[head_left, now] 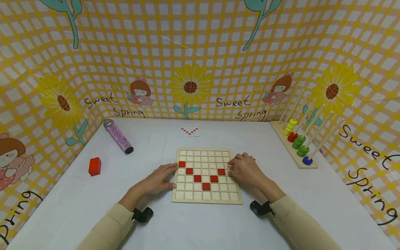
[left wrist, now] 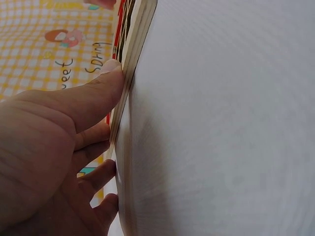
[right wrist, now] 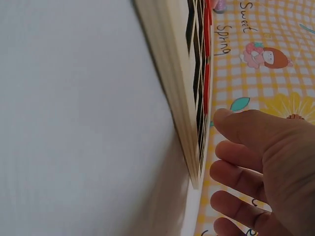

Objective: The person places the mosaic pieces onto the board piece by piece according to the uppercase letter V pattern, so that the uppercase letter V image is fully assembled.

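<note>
A square wooden grid board (head_left: 207, 202) lies flat on the table, with several red square tiles (head_left: 206, 186) in its cells, running down from the left and up again to the right. My left hand (head_left: 160, 180) rests at the board's left edge; in the left wrist view its thumb (left wrist: 101, 91) and fingertips touch the side. Over the right edge, around the third row, is my right hand (head_left: 247, 171), its fingers bent loosely. No tile shows between that thumb (right wrist: 241, 125) and the fingers in the right wrist view. The cells beneath this hand are hidden.
A small pattern card (head_left: 189, 131) with a red V lies behind the board. At left are a glittery pink microphone (head_left: 118, 136) and a red block (head_left: 95, 166). A wooden peg abacus (head_left: 307, 164) with coloured beads stands at right. Something red (head_left: 254, 159) peeks out beside my right hand.
</note>
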